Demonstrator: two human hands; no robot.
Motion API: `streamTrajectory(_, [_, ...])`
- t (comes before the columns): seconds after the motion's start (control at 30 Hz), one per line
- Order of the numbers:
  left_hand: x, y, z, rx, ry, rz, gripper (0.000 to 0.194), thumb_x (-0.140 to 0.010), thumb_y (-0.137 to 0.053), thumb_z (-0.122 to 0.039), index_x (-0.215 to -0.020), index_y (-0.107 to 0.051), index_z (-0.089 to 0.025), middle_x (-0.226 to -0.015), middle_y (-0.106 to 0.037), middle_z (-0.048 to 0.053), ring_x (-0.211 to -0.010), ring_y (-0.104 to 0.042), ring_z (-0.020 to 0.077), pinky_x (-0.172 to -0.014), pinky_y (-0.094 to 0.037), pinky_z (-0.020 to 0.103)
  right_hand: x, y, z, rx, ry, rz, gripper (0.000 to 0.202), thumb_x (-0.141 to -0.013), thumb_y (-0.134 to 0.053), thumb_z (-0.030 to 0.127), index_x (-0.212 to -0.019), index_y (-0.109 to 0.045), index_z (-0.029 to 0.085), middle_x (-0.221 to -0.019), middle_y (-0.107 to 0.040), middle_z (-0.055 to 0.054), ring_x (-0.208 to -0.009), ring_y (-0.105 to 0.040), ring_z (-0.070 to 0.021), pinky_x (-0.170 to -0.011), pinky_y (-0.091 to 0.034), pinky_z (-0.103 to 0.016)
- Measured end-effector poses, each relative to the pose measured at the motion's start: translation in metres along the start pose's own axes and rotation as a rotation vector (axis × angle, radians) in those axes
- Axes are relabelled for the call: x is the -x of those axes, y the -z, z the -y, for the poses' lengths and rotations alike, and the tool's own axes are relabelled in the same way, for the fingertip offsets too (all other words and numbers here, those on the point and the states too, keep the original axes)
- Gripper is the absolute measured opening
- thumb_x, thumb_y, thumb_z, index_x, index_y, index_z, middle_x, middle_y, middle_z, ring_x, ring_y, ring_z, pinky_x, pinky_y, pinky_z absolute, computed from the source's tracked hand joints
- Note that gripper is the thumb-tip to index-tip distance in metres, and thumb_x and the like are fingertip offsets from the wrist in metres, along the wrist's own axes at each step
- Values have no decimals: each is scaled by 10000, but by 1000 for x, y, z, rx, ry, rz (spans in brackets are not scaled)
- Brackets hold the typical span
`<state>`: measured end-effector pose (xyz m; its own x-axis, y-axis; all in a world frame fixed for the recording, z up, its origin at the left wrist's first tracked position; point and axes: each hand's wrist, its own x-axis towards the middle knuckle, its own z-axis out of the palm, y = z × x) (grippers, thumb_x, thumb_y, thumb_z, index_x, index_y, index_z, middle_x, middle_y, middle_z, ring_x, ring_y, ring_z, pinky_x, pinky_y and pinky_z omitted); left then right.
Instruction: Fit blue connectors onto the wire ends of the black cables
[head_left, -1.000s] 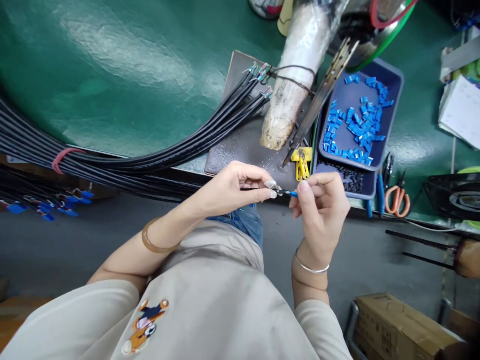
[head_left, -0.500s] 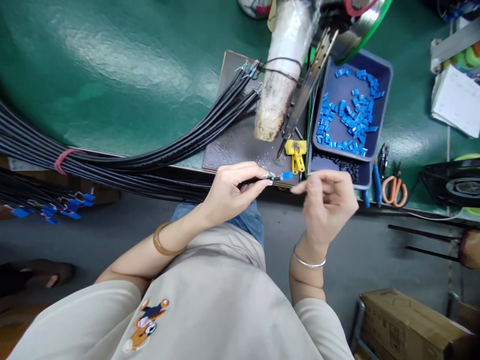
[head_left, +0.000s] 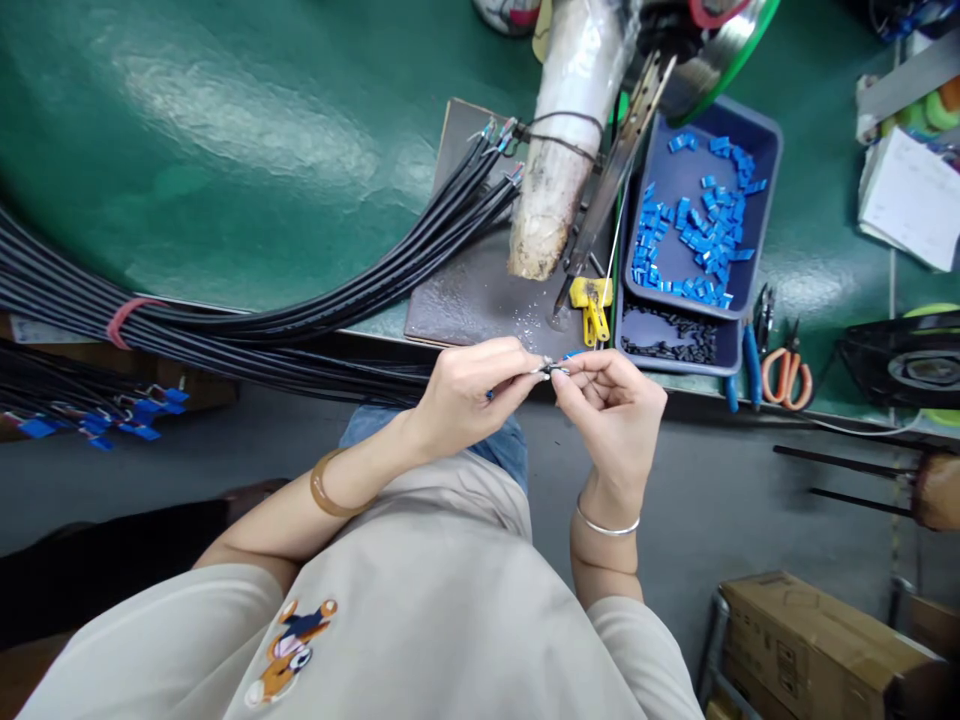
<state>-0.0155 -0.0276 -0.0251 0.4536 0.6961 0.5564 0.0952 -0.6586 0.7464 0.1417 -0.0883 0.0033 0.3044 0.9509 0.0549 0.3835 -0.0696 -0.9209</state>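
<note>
The thin black cable end (head_left: 552,369), pinched by both left hand (head_left: 461,398) and right hand (head_left: 619,425) near the glossy green bench (head_left: 300,130), could kink (the small blue connector (head_left: 573,354) is mostly hidden) if the two grips pull unevenly.

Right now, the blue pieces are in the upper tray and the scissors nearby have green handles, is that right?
Not quite: the scissors have orange handles, as the head view shows. The blue pieces are indeed in the upper tray.
</note>
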Motion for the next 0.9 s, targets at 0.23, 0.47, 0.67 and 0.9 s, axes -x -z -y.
streamTrajectory(0.23, [-4,2,-3,414,476,-8,58,-825,-662,-159,-866,-635,-128,-722,-649,15,-588,-546,70,-555,-426,180,5,4,-1,-21,144,-241,100,-839,-706,293,-905,-728,221,-612,-647,49,-496,-528,-51,-451,-340,-191])
streamTrajectory(0.47, [-11,9,0,816,729,37,171,-842,-699,-277,-802,-616,-133,-662,-585,-14,-532,-484,35,-476,-355,148,15,2,3,120,254,-338,97,-863,-684,292,-923,-743,246,-635,-673,34,-528,-596,-92,-477,-408,-230])
streamTrajectory(0.67, [-10,13,4,961,744,101,166,-840,-722,-256,-836,-593,-151,-665,-566,-32,-502,-411,16,-438,-291,143,9,-6,2,295,363,-243,152,-863,-681,213,-995,-737,264,-757,-705,35,-469,-406,-44,-464,-357,-225])
streamTrajectory(0.9, [-9,10,7,925,757,96,208,-832,-720,-272,-819,-543,-163,-644,-548,-37,-476,-404,23,-417,-291,155,6,-6,5,251,258,-253,51,-876,-671,251,-872,-716,231,-762,-659,17,-477,-366,-48,-450,-297,-252])
